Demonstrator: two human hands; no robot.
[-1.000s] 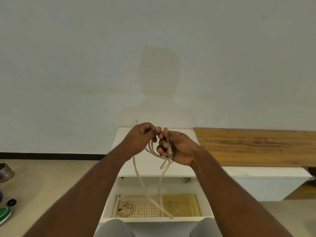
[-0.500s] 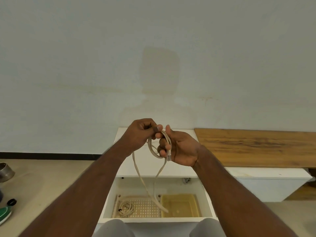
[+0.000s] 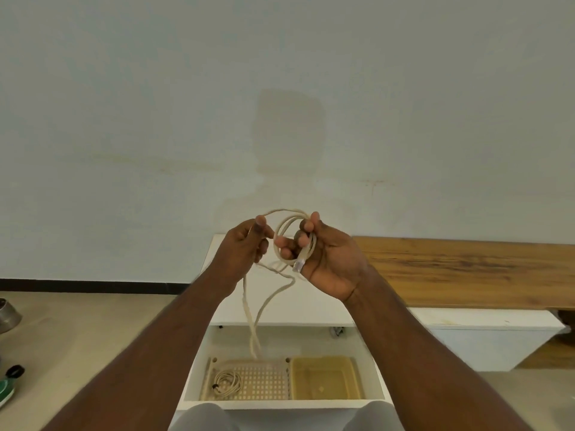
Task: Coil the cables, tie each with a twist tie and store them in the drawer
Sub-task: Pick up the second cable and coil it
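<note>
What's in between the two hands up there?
In the head view, loops of the beige cable span the gap: the right hand holds the coil, and a strand arcs over to the left hand, which pinches it.

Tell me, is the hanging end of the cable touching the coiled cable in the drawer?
Apart. In the head view the cable dangles down to about the drawer's back edge, well clear of the coiled cable lying in the perforated tray.

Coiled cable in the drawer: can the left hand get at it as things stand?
Probably not yet. The drawer is open above the coiled cable, but the left hand is busy pinching the loose cable that the right hand holds.
</note>
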